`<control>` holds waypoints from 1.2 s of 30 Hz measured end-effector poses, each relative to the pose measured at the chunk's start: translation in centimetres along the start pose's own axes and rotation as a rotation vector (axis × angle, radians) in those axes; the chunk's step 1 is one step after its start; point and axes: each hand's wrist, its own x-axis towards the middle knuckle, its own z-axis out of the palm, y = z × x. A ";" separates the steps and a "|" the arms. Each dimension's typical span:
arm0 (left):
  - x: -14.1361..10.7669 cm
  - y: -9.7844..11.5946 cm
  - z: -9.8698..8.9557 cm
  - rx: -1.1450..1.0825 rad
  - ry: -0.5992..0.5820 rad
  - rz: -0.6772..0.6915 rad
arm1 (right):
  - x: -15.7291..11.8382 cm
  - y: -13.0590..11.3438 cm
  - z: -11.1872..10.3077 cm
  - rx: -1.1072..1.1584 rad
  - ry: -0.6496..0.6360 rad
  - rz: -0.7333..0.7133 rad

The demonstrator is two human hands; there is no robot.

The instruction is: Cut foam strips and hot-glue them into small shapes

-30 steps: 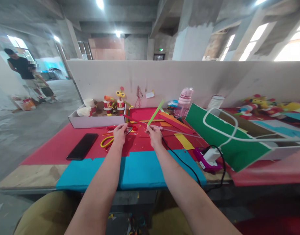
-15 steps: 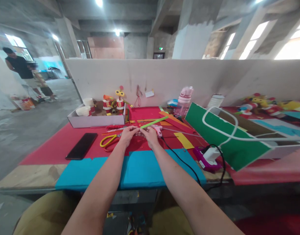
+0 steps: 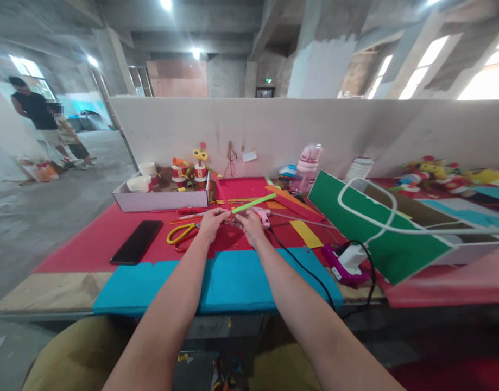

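My left hand is closed in a pinch on the lower end of a red paper strip, which slants up and away to the left. With thumb and fingers together, my right hand grips the near end of a light green paper strip that points up to the right. The two strips meet in a V between my fingertips; whether they are joined there is hidden. Just past my right hand lies a pink glue gun with a black cord. Yellow-handled scissors rest left of my left hand.
A black phone lies at the left. Behind it stands a shallow box with paper cups and cup figures. At the right are a yellow paper piece, a purple power strip, a green panel and a pink bottle.
My fingertips have moved slightly apart. The green strip has shifted a little left, its far end slightly lower. The red strip's lower end now shows clearly at my left fingertips.
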 end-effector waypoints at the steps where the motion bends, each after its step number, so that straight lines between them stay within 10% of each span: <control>1: -0.1 0.1 0.0 0.004 -0.007 -0.003 | 0.1 0.0 -0.1 0.016 0.015 0.013; 36: 0.1 -0.4 -0.3 0.194 0.033 0.086 | -0.1 0.3 0.1 -0.087 0.010 -0.005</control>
